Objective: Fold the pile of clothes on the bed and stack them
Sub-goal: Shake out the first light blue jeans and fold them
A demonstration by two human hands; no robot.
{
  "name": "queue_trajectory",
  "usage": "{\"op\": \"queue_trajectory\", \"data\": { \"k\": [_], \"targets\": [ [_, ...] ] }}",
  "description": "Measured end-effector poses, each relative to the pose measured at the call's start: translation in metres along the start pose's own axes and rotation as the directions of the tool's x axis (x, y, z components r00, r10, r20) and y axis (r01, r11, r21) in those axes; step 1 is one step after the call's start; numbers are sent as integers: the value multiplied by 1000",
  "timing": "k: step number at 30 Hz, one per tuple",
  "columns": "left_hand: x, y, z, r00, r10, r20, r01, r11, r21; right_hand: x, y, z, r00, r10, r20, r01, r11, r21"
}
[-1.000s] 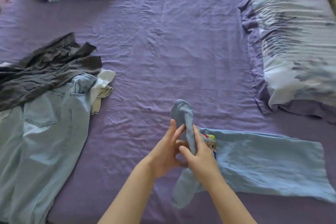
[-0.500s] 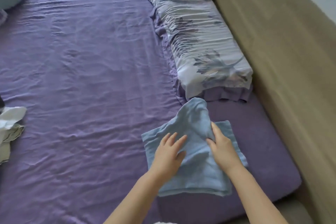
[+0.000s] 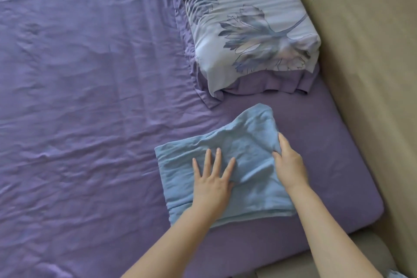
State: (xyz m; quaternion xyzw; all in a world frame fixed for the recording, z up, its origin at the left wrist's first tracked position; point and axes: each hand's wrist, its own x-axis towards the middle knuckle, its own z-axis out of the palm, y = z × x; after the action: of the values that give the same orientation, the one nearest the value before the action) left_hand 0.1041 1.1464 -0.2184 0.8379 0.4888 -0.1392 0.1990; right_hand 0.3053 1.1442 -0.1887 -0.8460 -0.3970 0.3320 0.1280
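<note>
A light blue garment (image 3: 246, 149) lies folded into a rough rectangle on the purple bed sheet (image 3: 90, 97), near the bed's right corner. Its upper right part is bunched up and raised. My left hand (image 3: 213, 178) presses flat on the garment's middle with fingers spread and straight. At the garment's right edge, my right hand (image 3: 288, 162) has its fingers curled into the bunched fabric and grips it. The pile of other clothes is out of view.
A floral pillow (image 3: 248, 29) lies just beyond the garment, with a purple pillow edge (image 3: 270, 83) under it. A beige padded headboard (image 3: 365, 74) runs along the right. The bed's corner (image 3: 370, 210) drops off at lower right.
One second ago both hands held the garment's bunched end up, the rest spread long. It now lies folded, my left hand flat on it. The view turned right; jeans and dark clothes left it.
</note>
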Motion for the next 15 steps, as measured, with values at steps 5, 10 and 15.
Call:
{"op": "queue_trajectory", "data": {
  "k": [5, 10, 15],
  "targets": [
    [10, 5, 22, 1000, 11, 20, -12, 997, 72, 9, 14, 16, 988, -74, -137, 49, 982, -182],
    [8, -2, 20, 999, 47, -6, -47, 999, 5, 2, 35, 32, 999, -25, -43, 7, 927, -374],
    [-10, -32, -2, 927, -297, -230, 228, 931, -284, -20, 26, 43, 980, -184, -81, 132, 892, -432]
  ]
}}
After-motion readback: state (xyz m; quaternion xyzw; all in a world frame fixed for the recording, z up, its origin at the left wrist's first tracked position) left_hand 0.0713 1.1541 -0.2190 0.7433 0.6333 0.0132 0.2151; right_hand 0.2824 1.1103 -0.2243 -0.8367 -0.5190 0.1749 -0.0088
